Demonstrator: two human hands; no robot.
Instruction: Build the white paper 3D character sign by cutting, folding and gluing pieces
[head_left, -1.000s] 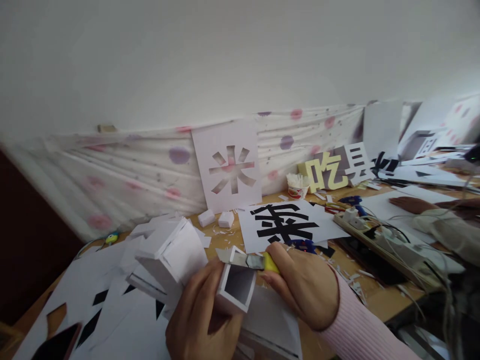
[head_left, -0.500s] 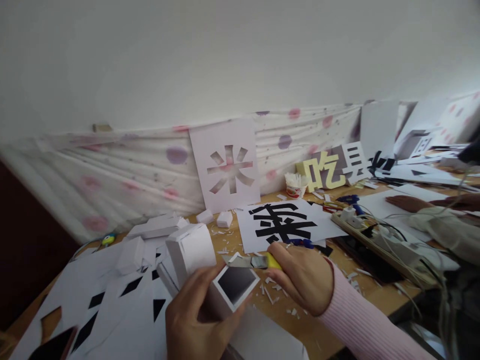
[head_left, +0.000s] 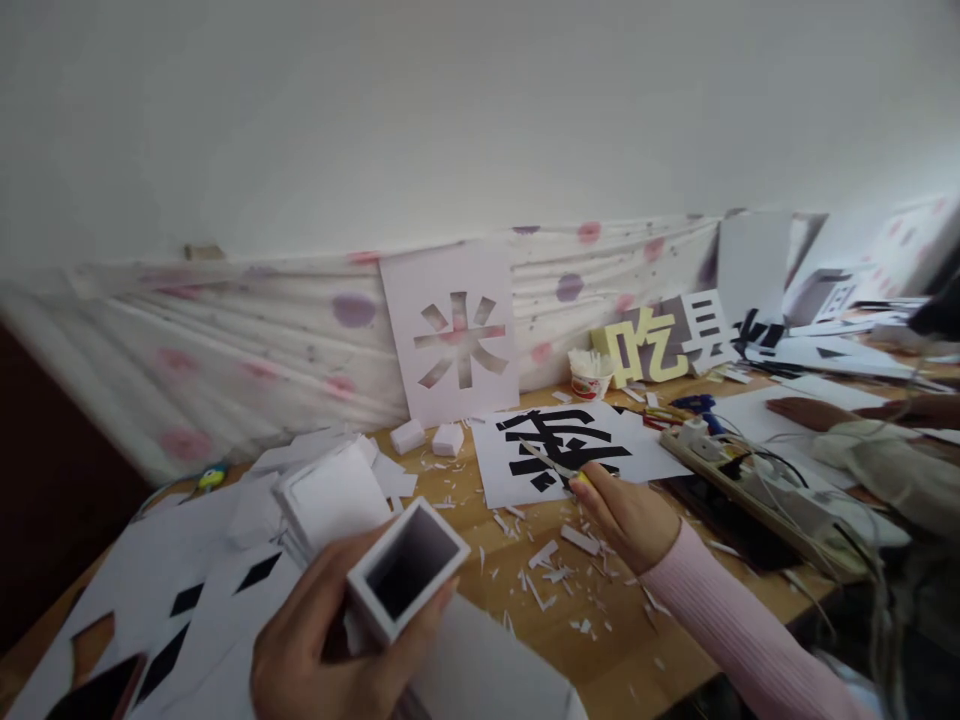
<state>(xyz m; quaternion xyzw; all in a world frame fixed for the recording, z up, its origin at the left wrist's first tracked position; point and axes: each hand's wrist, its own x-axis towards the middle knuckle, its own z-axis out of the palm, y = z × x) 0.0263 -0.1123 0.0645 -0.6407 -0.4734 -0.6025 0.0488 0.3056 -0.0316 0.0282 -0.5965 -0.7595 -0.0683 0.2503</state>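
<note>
My left hand [head_left: 330, 630] grips a white box-shaped foam-board piece [head_left: 446, 548], its open rectangular end facing up and its inside dark. More of this white piece runs down to the bottom edge, partly hidden by my fingers. My right hand [head_left: 626, 515] is closed around the yellow handle of a utility knife [head_left: 546, 458]. Its long blade points up and left, over a white sheet with a black character [head_left: 495, 480]. The knife is well apart from the box piece. White offcuts [head_left: 544, 553] lie scattered on the wooden table [head_left: 555, 640] between my hands.
Cut white sheets [head_left: 217, 630] cover the left side. A board with a cut-out character [head_left: 397, 320] leans on the wall covering, near yellow letters [head_left: 645, 350] and a paper cup [head_left: 591, 375]. At right lie a power strip [head_left: 750, 490], cables and another person's hand [head_left: 814, 412].
My right hand has moved the knife off the box rim, away to the right and upward. My left hand has shifted left and down, tilting the box. A white strip now lies on the table.
</note>
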